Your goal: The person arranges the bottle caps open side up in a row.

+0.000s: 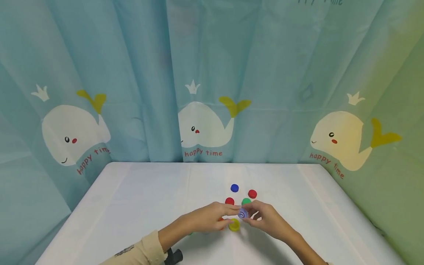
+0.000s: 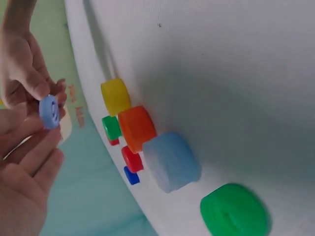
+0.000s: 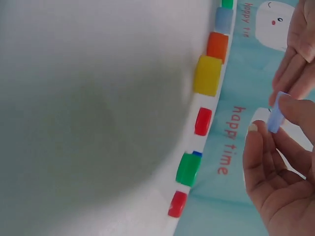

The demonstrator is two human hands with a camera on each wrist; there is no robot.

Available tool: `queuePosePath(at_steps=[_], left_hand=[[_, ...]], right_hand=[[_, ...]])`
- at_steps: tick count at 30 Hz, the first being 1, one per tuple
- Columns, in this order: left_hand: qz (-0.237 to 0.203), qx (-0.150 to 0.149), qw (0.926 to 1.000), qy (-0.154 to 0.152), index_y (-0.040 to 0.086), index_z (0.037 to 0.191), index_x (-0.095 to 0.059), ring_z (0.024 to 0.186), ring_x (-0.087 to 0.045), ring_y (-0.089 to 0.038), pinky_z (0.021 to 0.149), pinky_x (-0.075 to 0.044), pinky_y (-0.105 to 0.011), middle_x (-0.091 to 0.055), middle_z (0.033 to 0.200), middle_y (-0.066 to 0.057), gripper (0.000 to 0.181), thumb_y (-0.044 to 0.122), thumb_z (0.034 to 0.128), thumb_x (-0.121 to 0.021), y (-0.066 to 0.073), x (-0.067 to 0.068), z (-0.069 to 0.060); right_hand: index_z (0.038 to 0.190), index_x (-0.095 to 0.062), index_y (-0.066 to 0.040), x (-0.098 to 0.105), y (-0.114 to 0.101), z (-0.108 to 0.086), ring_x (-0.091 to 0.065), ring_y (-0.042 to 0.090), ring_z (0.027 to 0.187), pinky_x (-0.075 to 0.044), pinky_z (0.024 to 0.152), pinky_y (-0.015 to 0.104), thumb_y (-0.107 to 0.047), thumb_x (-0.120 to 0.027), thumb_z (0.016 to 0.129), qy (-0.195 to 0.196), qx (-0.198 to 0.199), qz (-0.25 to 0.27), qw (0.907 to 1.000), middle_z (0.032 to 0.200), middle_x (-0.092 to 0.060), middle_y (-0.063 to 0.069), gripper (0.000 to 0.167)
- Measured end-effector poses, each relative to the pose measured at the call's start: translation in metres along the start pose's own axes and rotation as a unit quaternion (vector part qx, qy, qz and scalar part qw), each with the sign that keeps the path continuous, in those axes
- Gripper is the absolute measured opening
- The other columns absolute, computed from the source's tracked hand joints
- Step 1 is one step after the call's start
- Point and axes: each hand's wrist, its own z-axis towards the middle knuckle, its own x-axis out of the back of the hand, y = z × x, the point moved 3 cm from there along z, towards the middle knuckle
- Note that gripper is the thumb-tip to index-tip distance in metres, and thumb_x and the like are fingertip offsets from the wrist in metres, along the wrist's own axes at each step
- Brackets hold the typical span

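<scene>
A small light-purple disc with a white spiral (image 1: pixel 243 213) is held up above the table, pinched between the thumb and fingers of my right hand (image 1: pixel 269 222). My left hand (image 1: pixel 208 219) reaches in from the other side with its fingers extended, the tips at the disc's edge. In the left wrist view the disc (image 2: pixel 49 112) sits between the right hand (image 2: pixel 24 69) and the left fingers (image 2: pixel 29 182). The right wrist view shows the disc (image 3: pixel 276 114) edge-on in the right hand's (image 3: pixel 283 167) pinch, near the left fingers (image 3: pixel 297 64).
On the white table (image 1: pixel 139 206) lie round caps: blue (image 1: pixel 234 188), red (image 1: pixel 252 194), another red (image 1: pixel 229 201), green (image 1: pixel 246 201) and yellow (image 1: pixel 234 225). Orange (image 2: pixel 137 129), light blue (image 2: pixel 171 162) and large green (image 2: pixel 234 211) caps stand beneath the left hand. A black object (image 1: pixel 174 256) lies by the left sleeve.
</scene>
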Motion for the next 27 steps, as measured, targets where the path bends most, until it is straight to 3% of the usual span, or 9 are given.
queuePosePath(at_steps=[6, 10, 16, 23, 27], left_hand=[[0.031, 0.000, 0.9919, -0.124, 0.006, 0.137, -0.048, 0.131, -0.037, -0.019, 0.103, -0.031, -0.027, -0.040, 0.144, -0.005, 0.043, 0.018, 0.0962, -0.054, -0.004, -0.009, 0.008], [0.039, 0.011, 0.9843, -0.172, 0.008, 0.137, -0.048, 0.134, -0.031, -0.026, 0.106, -0.026, -0.029, -0.037, 0.145, -0.005, 0.043, 0.020, 0.0966, -0.053, -0.007, -0.020, 0.012], [0.075, 0.029, 0.9798, -0.183, 0.015, 0.137, -0.050, 0.136, -0.029, -0.021, 0.107, -0.025, -0.031, -0.038, 0.145, 0.001, 0.041, 0.022, 0.0964, -0.053, -0.005, -0.025, 0.019], [0.142, 0.003, 0.9733, -0.181, 0.017, 0.136, -0.051, 0.134, -0.032, -0.025, 0.108, -0.024, -0.031, -0.042, 0.143, 0.001, 0.039, 0.018, 0.0970, -0.049, 0.001, -0.026, 0.028], [0.159, 0.003, 0.9705, -0.181, 0.018, 0.136, -0.052, 0.134, -0.032, -0.025, 0.108, -0.024, -0.033, -0.041, 0.143, 0.000, 0.040, 0.018, 0.0962, -0.050, 0.003, -0.028, 0.030]], right_hand=[[0.102, -0.066, -0.008, -0.001, 0.009, -0.003, -0.056, 0.005, 0.075, -0.051, 0.067, 0.025, -0.014, -0.074, 0.082, -0.053, -0.039, -0.032, 0.9973, 0.086, -0.060, -0.011, 0.023], [0.098, -0.065, -0.009, -0.004, 0.014, -0.004, -0.055, 0.004, 0.073, -0.050, 0.065, 0.023, -0.015, -0.075, 0.080, -0.083, -0.049, -0.035, 0.9947, 0.083, -0.059, -0.012, 0.021], [0.095, -0.064, -0.005, -0.004, 0.018, -0.005, -0.055, 0.002, 0.071, -0.050, 0.064, 0.023, -0.010, -0.075, 0.078, -0.088, -0.045, -0.059, 0.9934, 0.082, -0.061, -0.009, 0.021], [0.093, -0.064, -0.005, -0.005, 0.023, -0.005, -0.053, 0.000, 0.067, -0.049, 0.063, 0.022, -0.011, -0.076, 0.078, -0.112, -0.063, -0.084, 0.9882, 0.078, -0.061, -0.011, 0.020], [0.093, -0.064, -0.005, -0.006, 0.024, -0.006, -0.053, 0.000, 0.067, -0.049, 0.063, 0.021, -0.015, -0.076, 0.078, -0.116, -0.070, -0.089, 0.9868, 0.079, -0.061, -0.011, 0.022]])
